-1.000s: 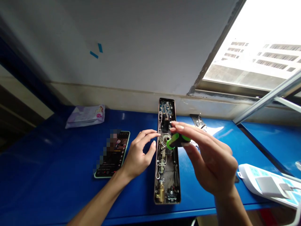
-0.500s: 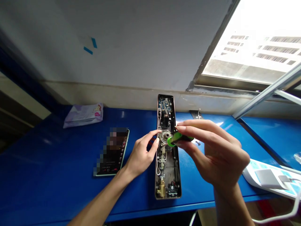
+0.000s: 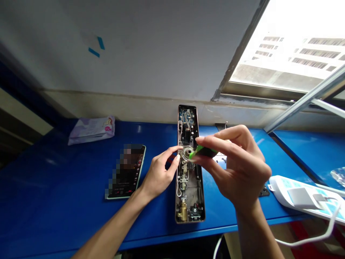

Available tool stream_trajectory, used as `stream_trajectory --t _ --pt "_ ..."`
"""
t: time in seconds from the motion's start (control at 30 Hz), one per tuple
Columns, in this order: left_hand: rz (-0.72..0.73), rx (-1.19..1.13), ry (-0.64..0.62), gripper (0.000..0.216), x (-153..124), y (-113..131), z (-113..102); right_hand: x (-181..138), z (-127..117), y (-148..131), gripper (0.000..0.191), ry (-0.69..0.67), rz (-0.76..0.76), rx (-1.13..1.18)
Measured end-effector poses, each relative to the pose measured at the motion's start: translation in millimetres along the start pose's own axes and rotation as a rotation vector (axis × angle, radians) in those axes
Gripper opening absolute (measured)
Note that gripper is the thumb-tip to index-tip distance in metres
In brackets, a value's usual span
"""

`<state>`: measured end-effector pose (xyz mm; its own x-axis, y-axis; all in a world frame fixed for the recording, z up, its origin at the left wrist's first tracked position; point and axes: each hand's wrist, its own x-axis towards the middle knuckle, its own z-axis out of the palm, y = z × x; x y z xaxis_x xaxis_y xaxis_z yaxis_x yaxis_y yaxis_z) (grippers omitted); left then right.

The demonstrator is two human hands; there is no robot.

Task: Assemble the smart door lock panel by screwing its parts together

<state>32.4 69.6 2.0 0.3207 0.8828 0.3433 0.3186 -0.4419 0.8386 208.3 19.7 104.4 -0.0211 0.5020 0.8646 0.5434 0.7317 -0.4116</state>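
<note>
Two hands | right (image 3: 239,172) pinches green screwdriver (image 3: 198,151) | left (image 3: 159,176) touches oblong metal lock (image 3: 190,192)

Overexposed window (image 3: 293,43) glare upper right, edges warped

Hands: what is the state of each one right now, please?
Left hand: open, fingertips at the left edge of the opened lock panel, holding nothing visible.
Right hand: closed around the green screwdriver.

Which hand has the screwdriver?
The right hand, pinching the green-and-black screwdriver over the open lock body; the left hand only touches its edge.
</note>
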Motion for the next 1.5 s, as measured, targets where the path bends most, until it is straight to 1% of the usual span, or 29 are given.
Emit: stream_trajectory --t 0.03,0.1,0.17,0.23,0.3,0.4,0.47,0.53,0.6,0.63,0.7,0.8,0.87,0.9,0.93,1.0,1.03,1.07,1.13,1.2,1.27,1.33,1.43,1.5 --pt "-0.002 0.001 0.001 0.032 -0.1 0.1 0.0 0.1 0.1 0.2 0.032 -0.005 -0.002 -0.022" --pt "-0.005 -0.005 0.005 0.031 -0.3 -0.1 0.3 0.0 -1.5 0.2 0.034 -0.075 0.004 -0.006" --pt "-0.006 -0.013 0.008 0.031 -0.6 -0.5 0.4 0.0 -4.0 -0.9 0.045 -0.186 0.021 0.073" --pt "-0.008 -0.010 0.006 0.031 -0.5 -0.8 0.2 0.8 -5.4 -2.7 0.051 -0.243 0.025 0.127" --pt "-0.002 -0.001 0.003 0.032 -0.2 -0.9 -0.4 2.7 -4.3 -4.4 0.045 -0.204 0.010 0.103" --pt "0.006 0.001 -0.001 0.033 0.3 -0.4 -1.1 5.8 -0.9 -4.7 0.029 -0.068 -0.010 -0.022" --pt "0.005 0.004 -0.002 0.032 0.3 0.0 -1.0 6.8 -0.6 -3.7 0.026 -0.033 -0.010 -0.082" --pt "0.002 0.003 0.005 0.031 -0.1 0.1 -0.4 6.5 -2.7 -2.4 0.033 -0.090 0.012 -0.060" --pt "0.001 -0.002 0.014 0.030 -0.5 -0.2 0.4 5.3 -5.4 -1.3 0.047 -0.194 0.029 0.030" --pt "0.003 -0.002 0.017 0.030 -0.6 -0.5 0.6 4.7 -6.2 -1.0 0.052 -0.220 0.027 0.069" --pt "0.014 0.001 0.023 0.030 -0.6 -1.3 0.8 3.8 -6.3 -0.5 0.052 -0.202 0.006 0.086" --pt "0.023 0.003 0.031 0.031 -0.4 -1.8 0.6 3.2 -3.1 -0.1 0.039 -0.079 -0.021 -0.017" --pt "0.017 -0.001 0.026 0.031 -0.4 -1.5 0.6 3.0 -1.3 0.0 0.033 -0.051 -0.031 -0.079" --pt "0.012 -0.005 0.021 0.031 -0.4 -1.3 0.6 3.0 -1.0 -0.2 0.033 -0.068 -0.026 -0.082" --pt "0.009 -0.010 0.017 0.031 -0.5 -0.9 0.5 3.0 -1.0 -0.5 0.037 -0.114 -0.015 -0.061" --pt "0.005 -0.016 0.010 0.031 -0.9 -0.3 0.3 3.2 -1.6 -1.5 0.050 -0.226 0.003 0.032" --pt "0.004 -0.016 0.007 0.031 -1.1 0.1 0.0 3.4 -1.7 -2.2 0.054 -0.260 0.003 0.080" --pt "0.005 -0.015 0.004 0.031 -1.3 0.4 -0.3 3.5 -1.4 -2.9 0.054 -0.266 -0.003 0.113" --pt "0.006 -0.009 -0.002 0.032 -1.6 0.8 -0.9 3.6 0.4 -3.8 0.044 -0.202 -0.010 0.094" --pt "0.010 -0.007 -0.002 0.033 -1.6 0.9 -1.2 3.1 2.6 -3.4 0.032 -0.103 -0.008 0.001" --pt "0.011 -0.006 0.008 0.033 -1.5 0.5 -0.9 2.5 3.3 -1.9 0.027 -0.052 -0.012 -0.083" --pt "0.007 -0.008 0.015 0.032 -1.3 -0.2 -0.2 2.2 1.6 0.1 0.032 -0.093 -0.007 -0.090" --pt "0.003 -0.011 0.013 0.031 -1.4 -1.5 0.9 2.8 -3.4 2.5 0.052 -0.219 0.008 0.023" --pt "0.010 -0.001 0.023 0.030 -1.7 -2.3 1.3 3.1 -5.3 3.3 0.055 -0.215 0.010 0.073"
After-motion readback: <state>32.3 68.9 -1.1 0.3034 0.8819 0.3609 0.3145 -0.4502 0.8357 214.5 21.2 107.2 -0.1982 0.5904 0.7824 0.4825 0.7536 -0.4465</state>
